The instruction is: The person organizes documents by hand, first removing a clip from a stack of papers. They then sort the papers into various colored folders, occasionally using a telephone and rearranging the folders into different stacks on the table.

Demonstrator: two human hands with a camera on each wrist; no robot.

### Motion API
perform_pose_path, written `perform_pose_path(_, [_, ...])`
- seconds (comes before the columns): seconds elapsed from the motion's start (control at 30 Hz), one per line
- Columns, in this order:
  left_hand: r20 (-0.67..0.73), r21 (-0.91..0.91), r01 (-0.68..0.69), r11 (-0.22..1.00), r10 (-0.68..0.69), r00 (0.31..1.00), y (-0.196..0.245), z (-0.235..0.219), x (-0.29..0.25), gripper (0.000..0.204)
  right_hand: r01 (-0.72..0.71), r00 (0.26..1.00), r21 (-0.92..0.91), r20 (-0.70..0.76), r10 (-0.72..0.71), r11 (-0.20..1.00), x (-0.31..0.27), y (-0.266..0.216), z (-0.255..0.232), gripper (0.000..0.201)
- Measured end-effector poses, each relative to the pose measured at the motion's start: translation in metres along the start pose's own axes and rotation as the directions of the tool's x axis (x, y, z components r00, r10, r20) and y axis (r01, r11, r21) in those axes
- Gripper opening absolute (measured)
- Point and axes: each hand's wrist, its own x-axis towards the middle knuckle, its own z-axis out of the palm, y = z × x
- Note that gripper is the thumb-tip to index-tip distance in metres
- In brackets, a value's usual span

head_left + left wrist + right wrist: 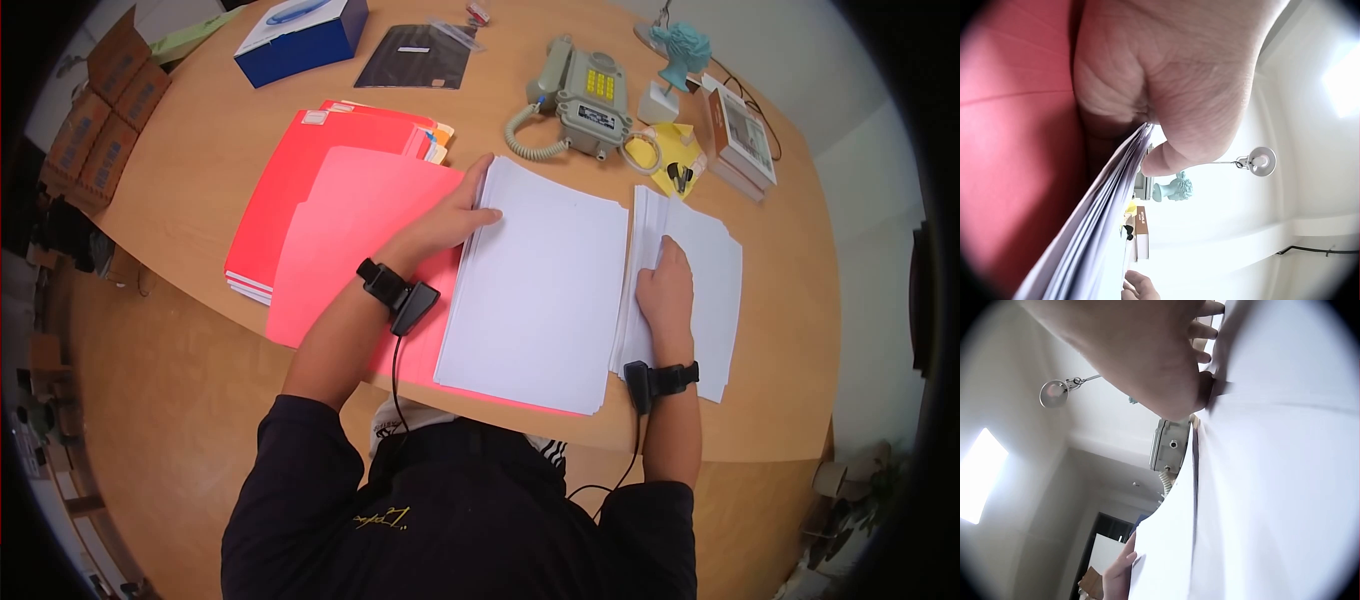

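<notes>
My left hand point(443, 222) grips the upper left edge of a thick stack of white paper point(540, 290), thumb on top and fingers underneath. In the left wrist view the sheet edges point(1094, 225) fan out slightly below the thumb. The stack lies over an opened pink folder point(350, 215), whose other flap spreads to the left. My right hand point(668, 295) rests on a second, looser pile of white paper point(715, 300) to the right. Its fingertips point(1202, 357) touch the sheets in the right wrist view.
Red folders point(280, 190) lie stacked at the left, partly under the pink one. Farther back are a blue box point(300, 50), a black folder point(415, 58), a grey telephone point(585, 95), a teal bust point(683, 55), yellow paper point(670, 150) with a small black item, and a thick book point(740, 140).
</notes>
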Motion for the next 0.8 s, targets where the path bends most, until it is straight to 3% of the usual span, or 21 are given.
perform_pose_path(0.2, [-0.007, 0.013, 0.001, 1.000, -0.001, 1.000, -0.003, 0.000, 0.001, 0.085, 0.064, 0.997, 0.011, -0.042, -0.063, 0.998, -0.006, -0.003, 0.000, 0.049])
perform_pose_path(0.27, [-0.011, 0.032, -0.028, 0.999, 0.029, 1.000, -0.004, 0.000, 0.002, 0.085, 0.120, 0.986, -0.122, -0.105, -0.133, 0.985, -0.008, 0.002, 0.002, 0.046])
perform_pose_path(0.4, [-0.003, 0.015, 0.013, 1.000, -0.013, 1.000, 0.001, 0.000, 0.000, 0.085, 0.129, 0.990, -0.152, -0.043, -0.137, 0.980, -0.008, 0.003, 0.000, 0.039])
perform_pose_path(0.47, [-0.011, 0.017, -0.003, 1.000, 0.003, 1.000, 0.000, 0.001, 0.001, 0.086, 0.093, 0.996, -0.033, 0.013, -0.092, 0.995, -0.010, -0.005, -0.007, 0.034])
perform_pose_path(0.8, [-0.034, 0.023, 0.027, 0.999, -0.027, 0.999, 0.003, 0.002, -0.002, 0.082, 0.066, 0.998, -0.060, -0.017, -0.067, 0.996, -0.010, -0.008, -0.009, 0.026])
